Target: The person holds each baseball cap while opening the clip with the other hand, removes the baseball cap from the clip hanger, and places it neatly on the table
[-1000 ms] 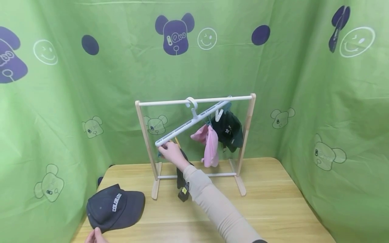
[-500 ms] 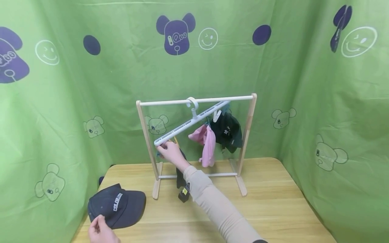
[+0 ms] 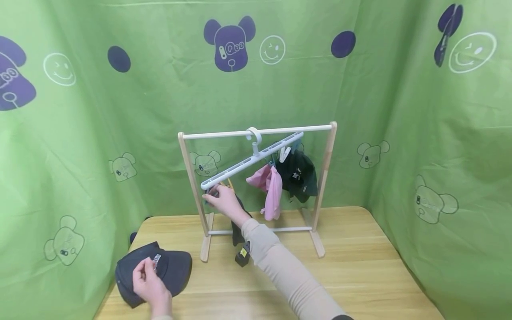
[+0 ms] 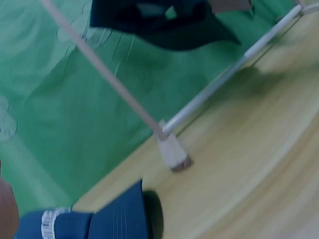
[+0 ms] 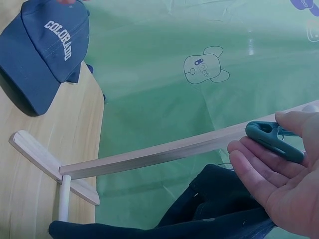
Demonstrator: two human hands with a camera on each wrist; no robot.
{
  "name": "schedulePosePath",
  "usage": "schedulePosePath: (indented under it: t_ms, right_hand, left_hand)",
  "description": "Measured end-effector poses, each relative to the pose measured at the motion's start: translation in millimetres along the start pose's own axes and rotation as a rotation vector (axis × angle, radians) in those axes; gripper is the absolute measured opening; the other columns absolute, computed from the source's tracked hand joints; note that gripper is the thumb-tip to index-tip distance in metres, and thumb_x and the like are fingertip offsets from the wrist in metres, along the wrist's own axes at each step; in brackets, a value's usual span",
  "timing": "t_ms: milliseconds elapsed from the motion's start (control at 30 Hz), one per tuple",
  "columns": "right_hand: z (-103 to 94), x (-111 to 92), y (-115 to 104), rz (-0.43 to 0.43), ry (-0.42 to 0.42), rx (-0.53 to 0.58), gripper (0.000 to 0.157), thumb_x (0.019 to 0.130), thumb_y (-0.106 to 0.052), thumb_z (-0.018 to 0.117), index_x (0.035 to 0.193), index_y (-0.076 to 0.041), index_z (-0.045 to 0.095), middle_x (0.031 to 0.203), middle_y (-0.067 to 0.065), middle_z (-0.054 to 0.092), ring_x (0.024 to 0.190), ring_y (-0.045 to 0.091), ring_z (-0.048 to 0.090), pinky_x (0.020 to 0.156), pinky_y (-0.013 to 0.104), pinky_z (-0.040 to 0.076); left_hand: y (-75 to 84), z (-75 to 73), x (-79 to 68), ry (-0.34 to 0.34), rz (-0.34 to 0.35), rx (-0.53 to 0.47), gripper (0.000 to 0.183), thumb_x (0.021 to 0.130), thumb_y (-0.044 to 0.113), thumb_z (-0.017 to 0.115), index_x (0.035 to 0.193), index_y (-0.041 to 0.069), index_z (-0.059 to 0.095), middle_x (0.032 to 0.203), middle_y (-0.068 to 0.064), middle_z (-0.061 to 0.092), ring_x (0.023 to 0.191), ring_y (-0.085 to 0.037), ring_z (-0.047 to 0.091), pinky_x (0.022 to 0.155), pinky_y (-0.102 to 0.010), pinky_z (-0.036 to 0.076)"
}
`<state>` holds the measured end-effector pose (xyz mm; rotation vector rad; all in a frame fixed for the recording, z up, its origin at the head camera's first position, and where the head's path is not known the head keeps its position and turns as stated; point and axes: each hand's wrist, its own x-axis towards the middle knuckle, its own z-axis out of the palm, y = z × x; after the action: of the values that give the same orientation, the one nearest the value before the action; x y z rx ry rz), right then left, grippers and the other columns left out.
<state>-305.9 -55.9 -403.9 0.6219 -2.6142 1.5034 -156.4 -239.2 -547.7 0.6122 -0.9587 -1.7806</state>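
Observation:
My right hand (image 3: 226,202) is at the low left end of a tilted pale hanger (image 3: 240,167). Between its thumb and fingers it holds a teal clothes peg (image 5: 274,142), plain in the right wrist view. My left hand (image 3: 152,284) is raised in front of a dark navy baseball cap (image 3: 178,271) lettered COLORADO, fingers loosely curled, with nothing visible in them. The cap lies on the table at left. From the hanger hang a pink cloth (image 3: 273,191), a dark green cap (image 3: 298,175) and a dark item (image 5: 219,199) partly hidden by my right arm.
A small rack (image 3: 328,155) with wooden posts and a white top rail (image 3: 216,134) carries the hanger by its hook. It stands on a wooden table (image 3: 352,266). Green printed curtain (image 3: 160,102) surrounds the table on several sides.
My left hand has risen from beside the cap, moving up and right across it. The hanger's left end has lifted slightly. My right hand has stayed close to that end.

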Motion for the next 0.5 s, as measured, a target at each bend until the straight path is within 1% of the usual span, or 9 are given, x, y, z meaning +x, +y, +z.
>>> schedulePosePath:
  t_ms: [233, 300, 367, 500]
  right_hand:
    - [-0.6, -1, -2, -0.009, 0.007, 0.001, 0.026, 0.089, -0.03, 0.07, 0.095, -0.004, 0.068, 0.08, 0.008, 0.073, 0.063, 0.007, 0.064, 0.059, 0.017, 0.05]
    - [-1.2, -2, -2, -0.008, 0.005, 0.004, 0.026, 0.089, -0.03, 0.07, 0.095, -0.004, 0.068, 0.08, 0.008, 0.073, 0.063, 0.007, 0.063, 0.059, 0.017, 0.05]
    - [-1.6, -1, -2, -0.005, 0.002, 0.012, 0.027, 0.089, -0.03, 0.07, 0.096, -0.004, 0.068, 0.081, 0.008, 0.073, 0.064, 0.007, 0.063, 0.059, 0.017, 0.05]
    - [-2.9, -2, -3, 0.003, -0.005, 0.049, 0.027, 0.09, -0.03, 0.069, 0.098, -0.005, 0.067, 0.083, 0.009, 0.074, 0.067, 0.009, 0.065, 0.061, 0.018, 0.052]
  left_hand:
    - [2.0, 25.6, -12.1, -0.1, 0.003, 0.066, 0.007, 0.092, 0.012, 0.065, 0.095, 0.005, 0.066, 0.076, 0.007, 0.066, 0.074, -0.008, 0.061, 0.069, -0.016, 0.048]
    - [1.5, 30.9, -14.2, -0.124, 0.0, 0.073, 0.008, 0.093, 0.013, 0.065, 0.096, 0.006, 0.065, 0.077, 0.008, 0.065, 0.076, -0.007, 0.061, 0.071, -0.016, 0.049]
    - [1.2, 35.9, -16.1, -0.144, 0.002, 0.073, 0.01, 0.093, 0.013, 0.064, 0.098, 0.004, 0.064, 0.078, 0.008, 0.065, 0.076, -0.007, 0.061, 0.072, -0.015, 0.05]
    - [1.6, 44.1, -19.2, -0.178, -0.002, 0.062, 0.005, 0.094, 0.013, 0.063, 0.096, 0.009, 0.065, 0.078, 0.007, 0.064, 0.078, -0.008, 0.061, 0.073, -0.016, 0.05]
